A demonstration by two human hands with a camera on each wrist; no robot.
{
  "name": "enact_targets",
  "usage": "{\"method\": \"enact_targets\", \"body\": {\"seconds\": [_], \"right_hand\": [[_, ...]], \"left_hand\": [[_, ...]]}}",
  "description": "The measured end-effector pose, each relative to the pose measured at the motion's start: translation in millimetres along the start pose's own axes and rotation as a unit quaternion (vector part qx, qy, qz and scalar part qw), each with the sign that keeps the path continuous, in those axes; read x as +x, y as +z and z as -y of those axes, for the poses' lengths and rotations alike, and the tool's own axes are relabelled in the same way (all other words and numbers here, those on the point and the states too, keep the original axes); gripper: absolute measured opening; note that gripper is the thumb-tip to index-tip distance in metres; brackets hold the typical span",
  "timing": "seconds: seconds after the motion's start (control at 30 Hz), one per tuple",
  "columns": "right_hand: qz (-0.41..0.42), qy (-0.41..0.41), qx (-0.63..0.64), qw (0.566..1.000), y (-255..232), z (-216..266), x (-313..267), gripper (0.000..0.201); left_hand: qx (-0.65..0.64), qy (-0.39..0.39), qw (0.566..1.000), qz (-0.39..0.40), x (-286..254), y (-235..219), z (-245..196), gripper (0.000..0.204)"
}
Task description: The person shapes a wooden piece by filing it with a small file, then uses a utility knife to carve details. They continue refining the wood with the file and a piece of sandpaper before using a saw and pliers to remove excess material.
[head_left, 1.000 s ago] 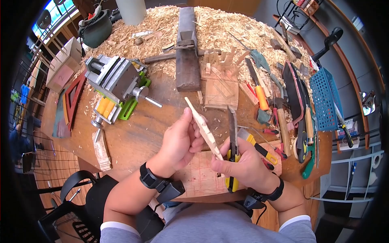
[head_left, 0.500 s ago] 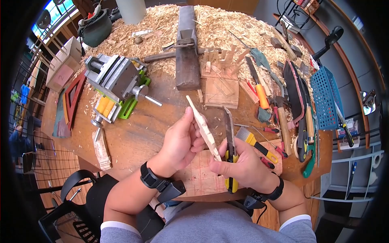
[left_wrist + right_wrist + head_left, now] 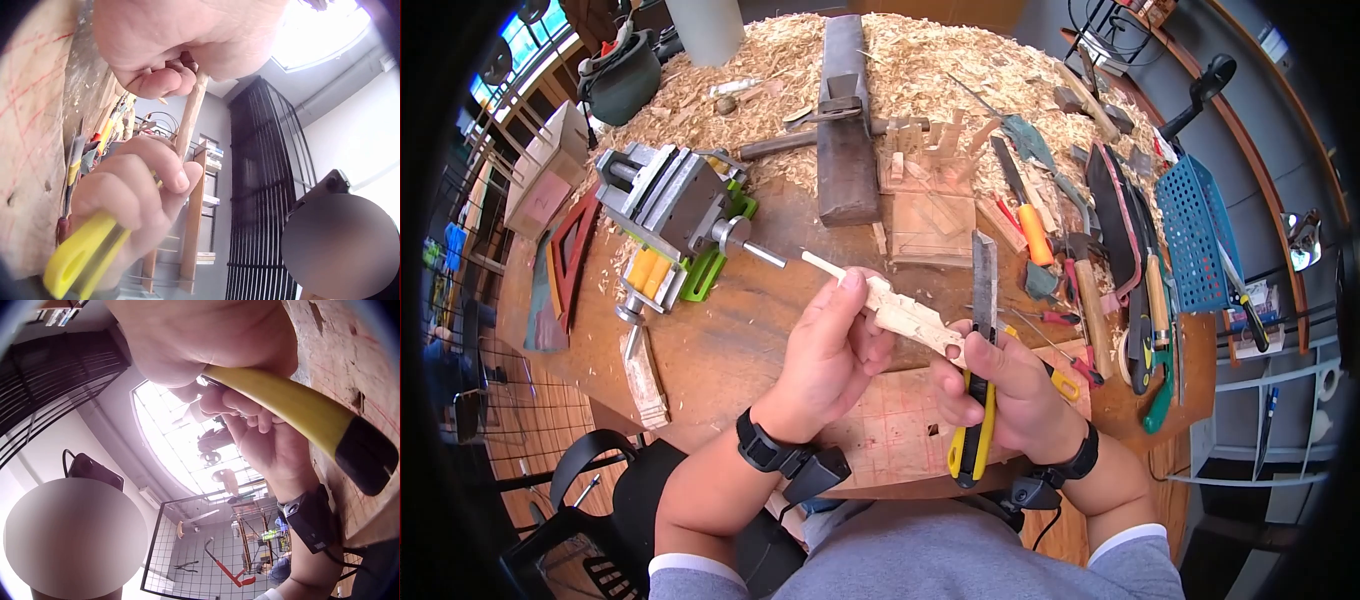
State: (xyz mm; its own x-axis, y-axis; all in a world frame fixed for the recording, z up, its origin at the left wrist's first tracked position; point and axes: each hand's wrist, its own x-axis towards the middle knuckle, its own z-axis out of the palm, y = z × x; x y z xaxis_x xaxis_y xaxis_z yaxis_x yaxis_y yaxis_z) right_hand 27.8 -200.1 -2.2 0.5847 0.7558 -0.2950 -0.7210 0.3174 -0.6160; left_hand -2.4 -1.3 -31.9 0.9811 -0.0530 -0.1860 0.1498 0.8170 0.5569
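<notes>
In the head view a pale carved wooden piece point(image 3: 908, 318) with a thin stem at its upper left is held between both hands. The left hand point(image 3: 825, 350) pinches it near the stem, thumb on top. The right hand point(image 3: 1010, 395) pinches its lower right end and also grips a yellow and black utility knife point(image 3: 972, 440), its blade pointing up and away from the body. The left wrist view shows the wooden piece point(image 3: 192, 115) running between the hands. In the right wrist view the knife handle point(image 3: 287, 400) sticks out of the right hand point(image 3: 212, 337).
A metal vise point(image 3: 665, 205) stands at the left, and a long wooden plane point(image 3: 847, 150) lies behind the hands. Wood shavings point(image 3: 940, 50) cover the far part of the table. Chisels, a hammer and a blue basket point(image 3: 1197, 235) are at the right. A marked board point(image 3: 880, 430) lies below the hands.
The wooden piece has turned, so its stem points more to the left and a broader face shows. The knife now stands more upright. The whole head view has shifted slightly.
</notes>
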Motion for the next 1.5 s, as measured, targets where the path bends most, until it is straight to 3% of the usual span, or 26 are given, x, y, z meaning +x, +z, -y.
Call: {"method": "enact_targets", "body": {"seconds": [0.23,0.47,0.57,0.77,0.83,0.9,0.97,1.03,1.07,1.17,1.23,1.33,1.5], "right_hand": [[0.028,-0.002,-0.028,0.999,0.6,-1.2,-1.7,0.02],[0.001,-0.015,-0.004,1.0,2.6,-1.6,-2.1,0.021],[-0.058,-0.039,-0.047,0.996,4.6,3.1,-0.6,0.022],[-0.123,-0.11,-0.109,0.98,-2.5,14.6,2.5,0.024],[-0.127,-0.121,-0.121,0.977,-4.0,20.8,1.2,0.024],[-0.108,-0.126,-0.144,0.975,-7.6,26.9,-0.4,0.025],[-0.086,-0.129,-0.168,0.974,-10.2,30.9,-0.9,0.026],[-0.074,-0.129,-0.254,0.956,-11.9,32.6,-1.3,0.031],[-0.075,-0.13,-0.252,0.956,-11.8,32.8,-1.8,0.031],[-0.074,-0.097,-0.237,0.964,-9.0,33.8,-3.2,0.038],[-0.08,-0.079,-0.157,0.981,-6.3,34.8,-3.7,0.044],[-0.044,-0.07,-0.185,0.979,-10.9,35.7,-2.4,0.046],[-0.057,-0.055,-0.193,0.978,-10.8,35.0,-3.0,0.045]], "left_hand": [[0.017,0.004,1.0,0.014,-1.2,-1.0,0.0,0.028],[0.019,0.018,0.999,0.018,-1.4,-1.7,0.6,0.024],[0.006,0.021,0.999,0.025,-3.3,-2.1,1.3,0.02],[0.157,0.069,0.979,0.111,-10.1,-1.7,2.2,0.026],[0.159,0.06,0.973,0.154,-7.3,-8.0,0.8,0.03],[0.067,-0.025,0.989,0.133,-6.7,-6.4,-3.2,0.027],[0.076,-0.065,0.982,0.157,-4.8,-10.9,-9.8,0.033],[-0.011,-0.191,0.961,0.2,-4.4,-4.6,-16.4,0.038],[0.101,-0.166,0.963,0.185,-8.8,-5.7,-17.4,0.037],[0.163,-0.177,0.952,0.191,-7.7,-3.4,-20.2,0.036],[0.142,-0.186,0.96,0.152,-10.1,1.1,-20.5,0.034],[0.154,-0.176,0.96,0.15,-8.5,-0.7,-20.1,0.033],[0.166,-0.188,0.956,0.155,-8.6,1.1,-22.5,0.027]]}}
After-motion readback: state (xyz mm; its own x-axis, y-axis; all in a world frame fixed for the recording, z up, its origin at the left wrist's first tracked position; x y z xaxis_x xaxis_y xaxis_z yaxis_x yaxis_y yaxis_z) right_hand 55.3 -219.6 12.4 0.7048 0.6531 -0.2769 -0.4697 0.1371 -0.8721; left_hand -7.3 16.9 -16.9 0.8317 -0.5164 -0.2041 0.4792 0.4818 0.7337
